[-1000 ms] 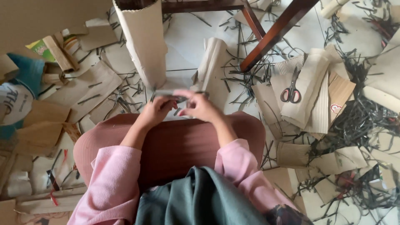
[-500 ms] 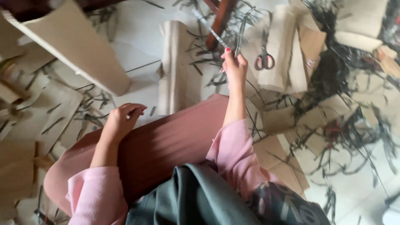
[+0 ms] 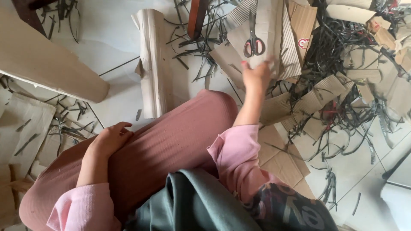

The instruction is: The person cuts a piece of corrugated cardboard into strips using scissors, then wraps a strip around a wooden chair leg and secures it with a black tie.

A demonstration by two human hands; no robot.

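Reaching farther, right hand [image 3: 256, 76] nears red-handled scissors [image 3: 253, 43] on tan cardboard [image 3: 274, 25], fingers loose; left hand [image 3: 109, 139] rests, empty.

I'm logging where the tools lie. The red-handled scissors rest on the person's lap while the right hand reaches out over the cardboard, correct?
Not quite. The head view shows the red-handled scissors lying on a corrugated cardboard sheet on the floor, not on the lap. The rest holds: the right hand reaches out over the cardboard, just below the scissors. The left hand rests on the thigh.

Head view — looks steeply down, close.
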